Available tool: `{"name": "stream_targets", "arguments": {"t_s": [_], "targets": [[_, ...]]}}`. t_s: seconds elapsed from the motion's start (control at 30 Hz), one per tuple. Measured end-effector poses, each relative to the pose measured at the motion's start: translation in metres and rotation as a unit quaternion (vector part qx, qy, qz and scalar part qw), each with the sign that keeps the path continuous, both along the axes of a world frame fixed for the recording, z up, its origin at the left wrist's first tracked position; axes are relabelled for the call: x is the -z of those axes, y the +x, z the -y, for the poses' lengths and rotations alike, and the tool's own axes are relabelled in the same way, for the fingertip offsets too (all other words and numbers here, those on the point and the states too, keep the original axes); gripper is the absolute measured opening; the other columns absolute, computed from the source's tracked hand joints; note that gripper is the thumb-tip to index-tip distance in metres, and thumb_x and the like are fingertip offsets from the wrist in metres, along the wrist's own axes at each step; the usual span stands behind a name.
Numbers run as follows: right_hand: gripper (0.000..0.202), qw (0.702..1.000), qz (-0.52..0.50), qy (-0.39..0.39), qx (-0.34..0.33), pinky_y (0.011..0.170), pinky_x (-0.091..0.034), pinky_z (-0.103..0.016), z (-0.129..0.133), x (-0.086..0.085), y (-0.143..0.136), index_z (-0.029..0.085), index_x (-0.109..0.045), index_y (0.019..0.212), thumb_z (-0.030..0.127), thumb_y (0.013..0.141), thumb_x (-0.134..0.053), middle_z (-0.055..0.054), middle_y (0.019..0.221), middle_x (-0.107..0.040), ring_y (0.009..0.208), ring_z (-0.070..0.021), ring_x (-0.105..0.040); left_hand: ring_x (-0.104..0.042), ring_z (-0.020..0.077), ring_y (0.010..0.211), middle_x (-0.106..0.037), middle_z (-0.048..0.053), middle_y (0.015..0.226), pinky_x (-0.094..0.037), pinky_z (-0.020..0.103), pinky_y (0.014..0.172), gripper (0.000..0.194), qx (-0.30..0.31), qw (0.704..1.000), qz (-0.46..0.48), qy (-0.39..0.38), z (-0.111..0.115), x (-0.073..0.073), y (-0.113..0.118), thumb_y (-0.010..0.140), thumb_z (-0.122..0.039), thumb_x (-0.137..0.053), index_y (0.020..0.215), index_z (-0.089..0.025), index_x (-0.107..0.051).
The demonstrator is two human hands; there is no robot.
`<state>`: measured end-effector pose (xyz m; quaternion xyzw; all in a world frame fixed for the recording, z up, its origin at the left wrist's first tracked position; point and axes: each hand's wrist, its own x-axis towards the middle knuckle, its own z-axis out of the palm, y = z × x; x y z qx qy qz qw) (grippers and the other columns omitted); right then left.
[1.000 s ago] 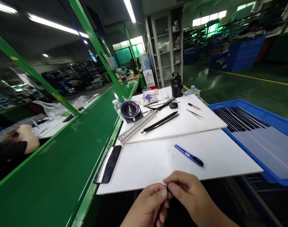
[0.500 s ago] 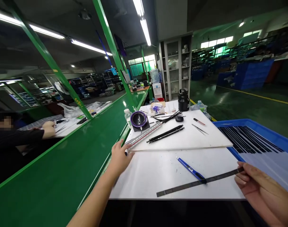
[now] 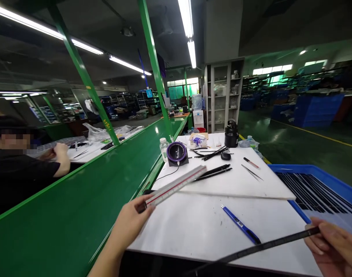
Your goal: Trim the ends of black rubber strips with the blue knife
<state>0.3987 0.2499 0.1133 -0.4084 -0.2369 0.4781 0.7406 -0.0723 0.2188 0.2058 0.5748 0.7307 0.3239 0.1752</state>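
My left hand (image 3: 129, 221) is closed on the near end of a white triangular scale ruler (image 3: 177, 186) with a red stripe, lifted above the table and slanting away to the right. At the lower right, my right hand (image 3: 336, 244) pinches the end of a long thin black strip (image 3: 275, 243). The strip's other end droops past the table's front edge. A blue utility knife (image 3: 239, 223) lies between my hands, its lower end close to the strip. Behind the ruler, several black strips (image 3: 214, 172) rest on a raised white board (image 3: 236, 188).
On the board are tweezers (image 3: 251, 173), a round purple-rimmed device (image 3: 176, 152), a clear bottle (image 3: 163, 149) and a black flask (image 3: 231, 134). A blue bin (image 3: 304, 167) with many strips stands right. Beyond the green partition (image 3: 86, 196), another person (image 3: 22, 169) works at a table.
My left hand has picked up the ruler from the board and brought it nearer. The black strip in my right hand has moved lower and closer. The view has tilted upward.
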Motion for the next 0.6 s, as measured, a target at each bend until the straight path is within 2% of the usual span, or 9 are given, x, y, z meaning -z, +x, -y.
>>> {"name": "stream_targets", "arguments": {"t_s": [0.07, 0.13, 0.2, 0.27, 0.4, 0.6], "targets": [[0.029, 1.0, 0.008, 0.013, -0.004, 0.044, -0.05, -0.02, -0.006, -0.019, -0.01, 0.017, -0.078, 0.084, 0.028, 0.062, -0.093, -0.004, 0.071, -0.065, 0.054, -0.0098, -0.048, -0.072, 0.0297, 0.097, -0.078, 0.009, 0.109, -0.057, 0.037, 0.085, 0.057, 0.024, 0.997, 0.077, -0.011, 0.032, 0.0, 0.015, 0.082, -0.049, -0.064, 0.128, -0.014, -0.064], [0.024, 0.998, 0.036, 0.043, 0.003, 0.05, -0.052, -0.023, -0.007, -0.043, -0.027, 0.02, -0.078, 0.084, 0.027, 0.066, -0.092, -0.006, 0.08, -0.069, 0.06, -0.0115, -0.053, -0.072, 0.03, 0.098, -0.077, 0.01, 0.11, -0.056, 0.035, 0.086, 0.059, 0.043, 0.977, 0.21, -0.015, 0.053, 0.0, 0.03, 0.076, -0.044, -0.072, 0.127, -0.014, -0.065], [0.023, 0.996, 0.067, 0.062, 0.018, 0.052, -0.052, -0.023, -0.005, -0.065, -0.046, 0.019, -0.078, 0.084, 0.029, 0.068, -0.091, -0.006, 0.082, -0.069, 0.062, -0.0117, -0.054, -0.071, 0.0299, 0.1, -0.077, 0.009, 0.112, -0.056, 0.034, 0.087, 0.056, 0.06, 0.957, 0.282, -0.015, 0.066, -0.002, 0.042, 0.074, -0.041, -0.077, 0.123, -0.017, -0.067], [0.025, 0.993, 0.09, 0.069, 0.031, 0.054, -0.052, -0.022, 0.0, -0.079, -0.061, 0.018, -0.077, 0.087, 0.03, 0.069, -0.091, -0.004, 0.081, -0.069, 0.062, -0.011, -0.056, -0.07, 0.0298, 0.103, -0.076, 0.008, 0.114, -0.056, 0.033, 0.088, 0.05, 0.071, 0.953, 0.295, -0.012, 0.071, -0.005, 0.05, 0.075, -0.04, -0.079, 0.119, -0.02, -0.069], [0.026, 0.991, 0.102, 0.067, 0.049, 0.058, -0.053, -0.018, 0.009, -0.09, -0.076, 0.018, -0.077, 0.091, 0.032, 0.073, -0.089, -0.002, 0.081, -0.068, 0.061, -0.0085, -0.056, -0.068, 0.0315, 0.108, -0.073, 0.008, 0.122, -0.055, 0.036, 0.093, 0.043, 0.095, 0.955, 0.281, -0.013, 0.07, -0.006, 0.055, 0.077, -0.037, -0.076, 0.118, -0.023, -0.07], [0.024, 0.989, 0.108, 0.055, 0.091, 0.057, -0.053, -0.019, 0.012, -0.096, -0.075, 0.016, -0.077, 0.085, 0.031, 0.071, -0.09, -0.002, 0.082, -0.069, 0.058, -0.0081, -0.058, -0.066, 0.0332, 0.113, -0.071, 0.009, 0.126, -0.051, 0.041, 0.1, 0.039, 0.097, 0.962, 0.256, -0.018, 0.061, -0.001, 0.056, 0.078, -0.034, -0.074, 0.115, -0.024, -0.072]]}}
